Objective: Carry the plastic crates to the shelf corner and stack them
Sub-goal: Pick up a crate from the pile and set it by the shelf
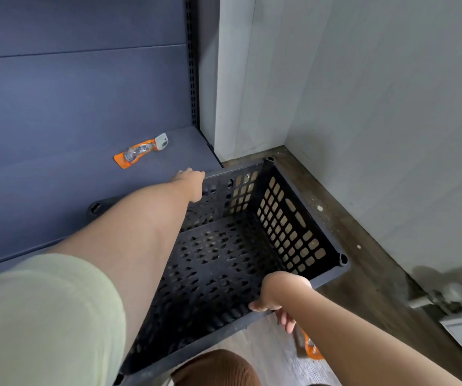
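Midway: one black crate (224, 246) arriving at the shelf corner, nothing stacked yet.
Left hand (192, 183) is gripping the far rim, right hand (278, 292) is clutching the near rim; crate is hanging tilted beside the blue shelf (85, 190), near the wall corner. No second crate showing, so stacking looks undone.
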